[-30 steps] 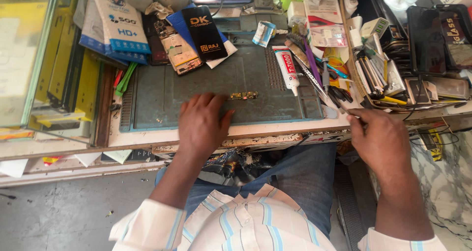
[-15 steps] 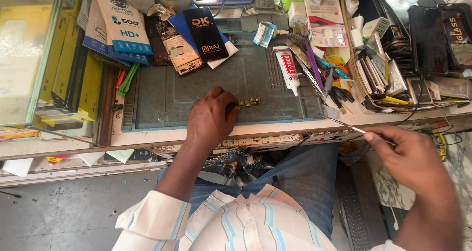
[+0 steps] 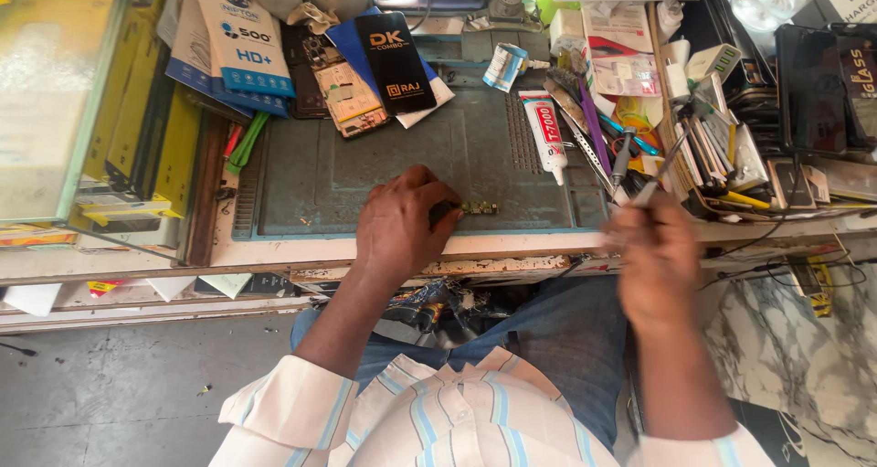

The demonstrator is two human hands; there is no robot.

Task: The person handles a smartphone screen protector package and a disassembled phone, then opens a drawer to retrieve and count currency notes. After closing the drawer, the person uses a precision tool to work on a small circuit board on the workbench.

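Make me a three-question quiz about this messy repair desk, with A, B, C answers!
1. Where does the small circuit board lie?
A. on the grey-blue mat
B. on the floor
C. inside a box

2. What colour is the cap of the white glue tube?
A. green
B. red
C. black

3. What is the left hand doing?
A. waving in the air
B. resting on the lap
C. pressing its fingers at the board's end

Answers: 1 A, the board sits near the mat's front edge. 2 B, the tube's top end is red. 3 C, the fingers meet the board on the mat.
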